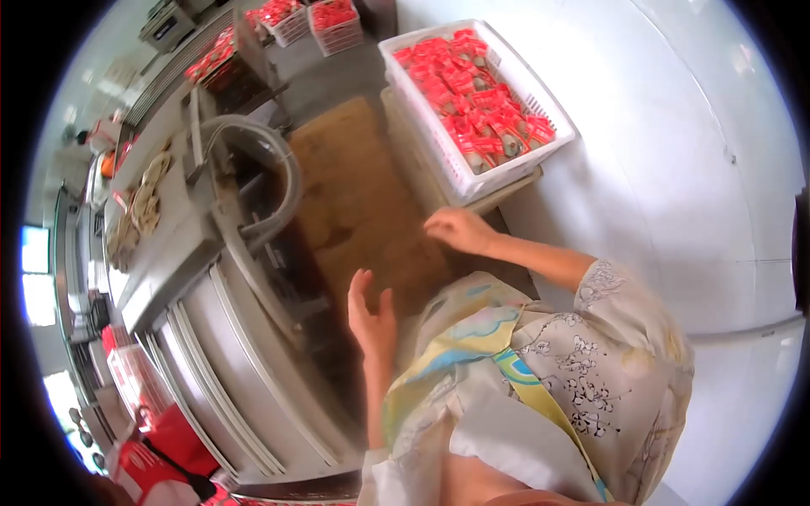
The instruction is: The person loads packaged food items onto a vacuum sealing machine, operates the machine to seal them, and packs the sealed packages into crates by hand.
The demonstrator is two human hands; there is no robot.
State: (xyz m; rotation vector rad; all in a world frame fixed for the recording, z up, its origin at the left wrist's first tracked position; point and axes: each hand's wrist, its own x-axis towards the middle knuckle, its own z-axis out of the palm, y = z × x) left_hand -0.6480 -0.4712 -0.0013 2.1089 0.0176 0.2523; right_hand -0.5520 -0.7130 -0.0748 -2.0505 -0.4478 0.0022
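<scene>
My left hand [371,325] is raised in front of the apron, its thumb and fingers apart, with nothing in it. Farther forward and to the right, my right hand [460,230] hangs loosely bent above the edge of a brown board-like surface [363,185]. I see nothing held in it, and neither hand touches anything. Just beyond the right hand stands a white plastic crate [523,152] filled with small red-wrapped packets [472,93]. To the left of my hands is a steel machine with a curved metal ring [291,173].
Crumpled cloth gloves [148,198] lie on a steel worktop [181,253] at the left. More baskets of red packets [335,25] stand at the back. Red bags [177,443] are at the lower left. A pale wall or floor surface [666,169] fills the right side.
</scene>
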